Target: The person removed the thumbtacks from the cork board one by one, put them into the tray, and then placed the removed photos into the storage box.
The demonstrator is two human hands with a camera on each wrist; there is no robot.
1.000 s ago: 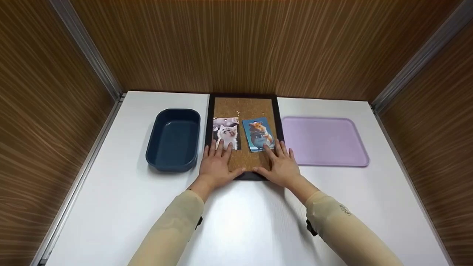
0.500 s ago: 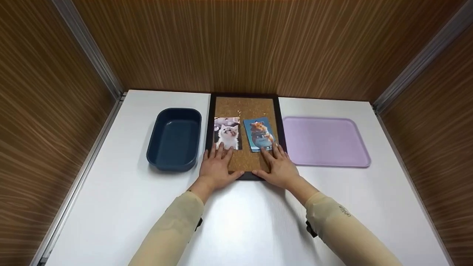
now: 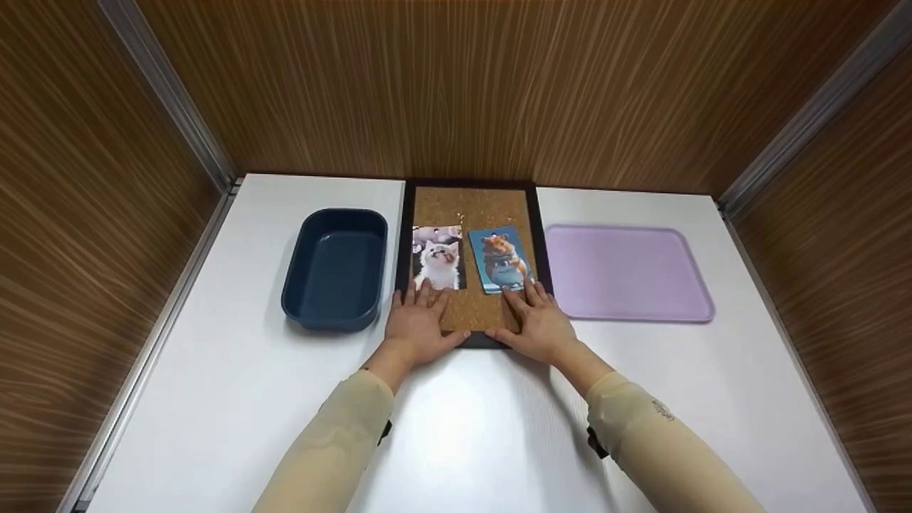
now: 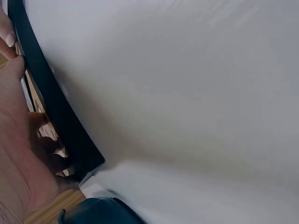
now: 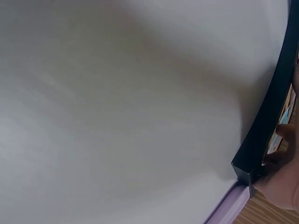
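Note:
A cork board (image 3: 473, 205) in a black frame (image 4: 56, 116) lies on the white table. Two photo cards lie on it: a white cat card (image 3: 437, 257) on the left and a hamster card (image 3: 500, 258) on the right. My left hand (image 3: 415, 322) rests flat on the board's near left part, its fingertips touching the cat card's lower edge. My right hand (image 3: 539, 322) lies flat on the near right part, fingertips at the hamster card's lower edge. In the right wrist view the frame's corner (image 5: 252, 163) shows beside my fingers.
A dark blue tub (image 3: 335, 267) stands left of the board; its rim (image 4: 100, 211) shows in the left wrist view. A flat lilac tray (image 3: 627, 273) lies to the right. Wood-grain walls close in the table on three sides.
Both hands have slid slightly toward me along the board, so more of the two cards shows. The board and containers have not moved.

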